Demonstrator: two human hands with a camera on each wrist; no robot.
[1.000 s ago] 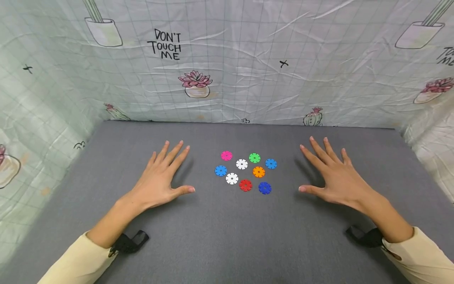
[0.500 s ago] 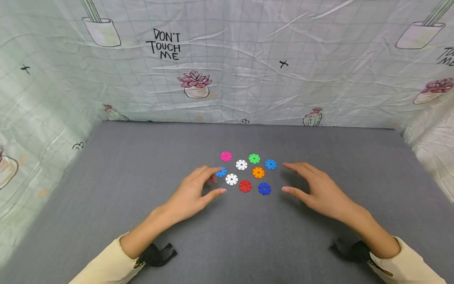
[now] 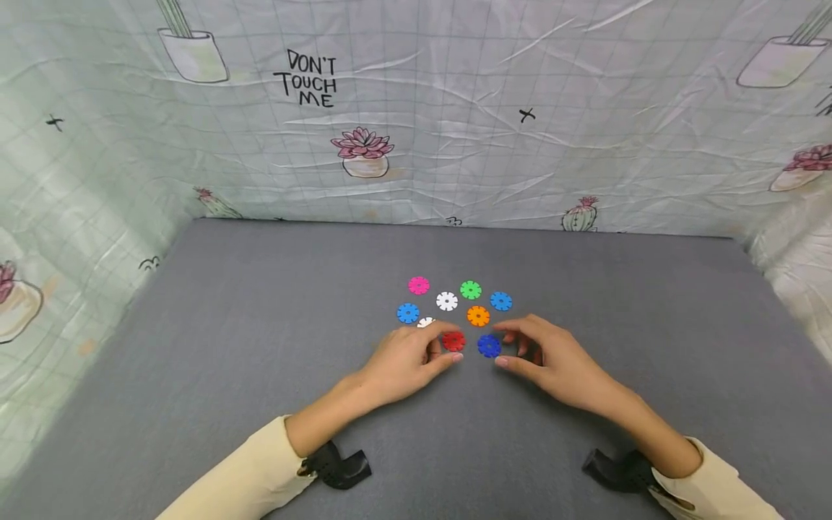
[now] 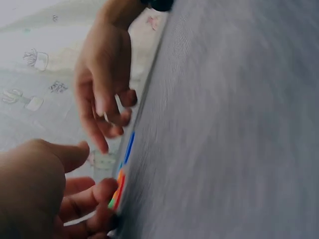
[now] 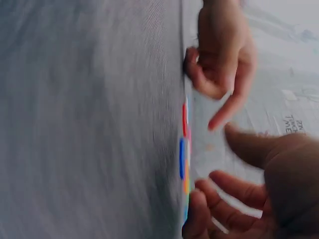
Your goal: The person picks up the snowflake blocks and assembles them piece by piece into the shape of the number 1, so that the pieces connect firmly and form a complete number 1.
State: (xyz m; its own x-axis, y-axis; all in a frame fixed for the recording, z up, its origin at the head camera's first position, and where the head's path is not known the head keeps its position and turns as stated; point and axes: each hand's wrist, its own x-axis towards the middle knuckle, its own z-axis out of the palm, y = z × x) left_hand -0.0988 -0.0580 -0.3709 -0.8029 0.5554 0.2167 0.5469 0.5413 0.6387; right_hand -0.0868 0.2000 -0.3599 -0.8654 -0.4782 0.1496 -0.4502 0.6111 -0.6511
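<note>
Several flat notched plastic discs lie in a cluster on the grey table. My left hand [image 3: 399, 365] hovers at the red disc [image 3: 455, 341], thumb and index finger apart on its near and far sides. Over at the dark blue disc [image 3: 489, 346], my right hand [image 3: 562, 368] is bent, its thumb and index finger apart beside it. Neither hand grips a disc. A white disc [image 3: 425, 322] is partly covered by the left hand. In the left wrist view the red disc [image 4: 119, 191] and dark blue disc [image 4: 129, 147] appear edge-on.
Behind the hands lie a pink disc [image 3: 419, 286], a second white disc [image 3: 446, 301], a green disc [image 3: 471, 290], an orange disc [image 3: 478, 316] and two light blue discs [image 3: 408, 313]. A printed cloth [image 3: 455, 144] hangs around the grey table [image 3: 292, 274].
Both hands have come inward from the sides, from spread fingers to bent ones, the left to the red disc, the right to the dark blue disc. The discs lie as before.
</note>
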